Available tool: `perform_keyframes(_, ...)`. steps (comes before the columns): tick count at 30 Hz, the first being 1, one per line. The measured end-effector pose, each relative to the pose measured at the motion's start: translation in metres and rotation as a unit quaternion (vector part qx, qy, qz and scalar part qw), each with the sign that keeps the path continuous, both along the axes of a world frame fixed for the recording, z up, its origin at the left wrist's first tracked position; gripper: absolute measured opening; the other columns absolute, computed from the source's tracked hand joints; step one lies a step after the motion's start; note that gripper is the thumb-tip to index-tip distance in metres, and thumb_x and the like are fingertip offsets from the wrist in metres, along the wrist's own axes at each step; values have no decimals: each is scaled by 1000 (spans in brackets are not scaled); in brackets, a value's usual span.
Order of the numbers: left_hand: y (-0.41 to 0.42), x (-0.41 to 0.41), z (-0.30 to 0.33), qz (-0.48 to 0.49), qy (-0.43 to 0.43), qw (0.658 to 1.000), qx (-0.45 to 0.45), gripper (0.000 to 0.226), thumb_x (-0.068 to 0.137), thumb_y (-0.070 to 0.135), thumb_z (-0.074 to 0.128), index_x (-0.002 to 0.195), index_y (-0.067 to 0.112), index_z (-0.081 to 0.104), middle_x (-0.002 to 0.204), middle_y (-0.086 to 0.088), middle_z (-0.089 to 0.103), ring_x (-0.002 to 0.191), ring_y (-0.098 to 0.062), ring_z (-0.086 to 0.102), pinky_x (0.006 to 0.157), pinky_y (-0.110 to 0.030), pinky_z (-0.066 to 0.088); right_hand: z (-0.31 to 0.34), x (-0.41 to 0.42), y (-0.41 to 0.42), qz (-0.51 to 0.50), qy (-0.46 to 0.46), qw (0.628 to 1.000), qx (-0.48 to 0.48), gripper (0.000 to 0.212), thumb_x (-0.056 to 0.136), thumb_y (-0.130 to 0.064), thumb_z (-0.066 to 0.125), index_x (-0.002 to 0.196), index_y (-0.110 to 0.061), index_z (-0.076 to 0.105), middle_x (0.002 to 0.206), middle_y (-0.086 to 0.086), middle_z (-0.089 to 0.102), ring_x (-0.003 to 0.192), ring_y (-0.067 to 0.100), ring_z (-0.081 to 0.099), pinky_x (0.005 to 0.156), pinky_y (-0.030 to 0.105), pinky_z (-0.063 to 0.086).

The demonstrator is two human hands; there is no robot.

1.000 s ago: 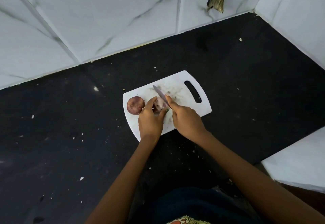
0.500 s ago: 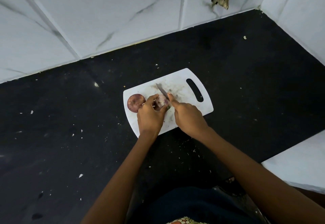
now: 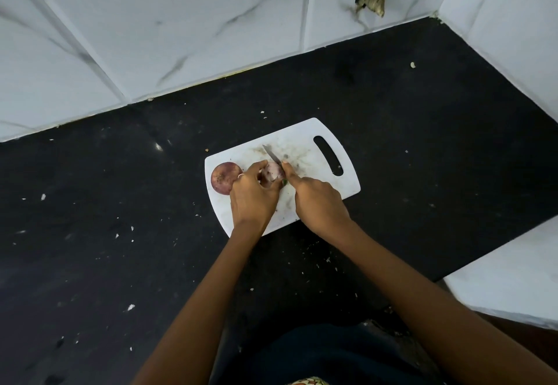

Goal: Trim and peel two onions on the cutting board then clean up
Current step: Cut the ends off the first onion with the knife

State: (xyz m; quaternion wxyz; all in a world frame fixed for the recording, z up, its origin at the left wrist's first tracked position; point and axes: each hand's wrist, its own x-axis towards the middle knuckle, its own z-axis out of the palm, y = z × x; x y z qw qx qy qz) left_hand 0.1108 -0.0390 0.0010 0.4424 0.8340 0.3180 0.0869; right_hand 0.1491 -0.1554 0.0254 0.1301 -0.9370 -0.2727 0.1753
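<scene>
Onion being worked: a pale, partly peeled onion (image 3: 273, 172) sits near the middle of a white cutting board (image 3: 314, 155), held between both hands so the blade can reach its end.
Second onion: a whole red onion (image 3: 225, 176) with its purple skin on lies at the board's left end, just beside the left hand, kept within reach but out of the blade's way.
Left hand: the left hand (image 3: 252, 195) comes in from below, palm down, fingers curled round the near and left side of the pale onion to steady it on the board. A ring shows on one finger.
Right hand: the right hand (image 3: 317, 200) grips a small knife (image 3: 271, 155); the handle is hidden inside the closed fist, and the forefinger stretches forward along the blade's back, likely to guide it.
Knife: the blade points up and left, away from the body, its edge meeting the onion's far side; this looks like a trimming or skin-lifting cut.
Arms: both forearms reach forward from the bottom edge and converge on the board, the right wrist angled inward.
Board placement: it lies tilted on a black countertop (image 3: 120, 203), handle slot to the right, so scraps fall on it.
Surroundings: pale flecks dot the counter; white marbled wall tiles (image 3: 181, 22) stand behind.
Progress: judging by the unpeeled onion, the task seems under halfway.
</scene>
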Motion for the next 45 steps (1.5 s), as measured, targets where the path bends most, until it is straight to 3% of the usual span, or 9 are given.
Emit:
perform_keyframes(6,0,1,3,-15,15,1000,13,46,84,30,74,127,18,61,107,-6,71,96,-24,67,84,-43,56,-1,-11,-18,1,-7,1000,10,74,93,-4,41,153,-29,6,83,0,43,73,18,44,63,32,34)
perform_keyframes(16,0,6,5,-16,36,999,23,47,85,31,72,128,16,60,107,-7,70,96,-25,66,85,-43,55,-3,-4,-12,10,-14,1000,-19,79,91,-2,44,153,-29,4,85,1,41,76,21,48,65,33,36)
perform_keyframes(25,-1,6,8,-7,32,999,26,45,87,29,69,127,12,60,107,-10,71,98,-28,66,86,-44,54,-2,2,-2,25,-27,999,-23,77,92,-3,42,152,-29,3,103,9,57,92,27,57,66,34,37)
perform_keyframes(33,-6,4,6,-3,36,999,25,46,86,27,69,129,16,59,107,-9,71,88,-30,69,82,-44,56,-5,-10,-19,24,-29,999,-10,80,89,-2,44,153,-28,3,86,3,45,80,25,55,63,34,35)
perform_keyframes(39,-6,7,5,1,29,999,34,48,85,29,70,128,11,60,107,-12,71,94,-30,68,84,-45,55,-6,-3,-12,26,-33,999,-28,83,89,-3,48,152,-28,0,100,9,56,87,27,57,64,34,34)
perform_keyframes(45,-7,6,6,-18,40,999,28,46,85,29,71,127,13,62,107,-9,71,95,-26,67,86,-41,55,-3,-8,-22,23,-25,999,-28,81,90,-2,45,153,-27,1,94,7,53,80,24,51,64,34,35)
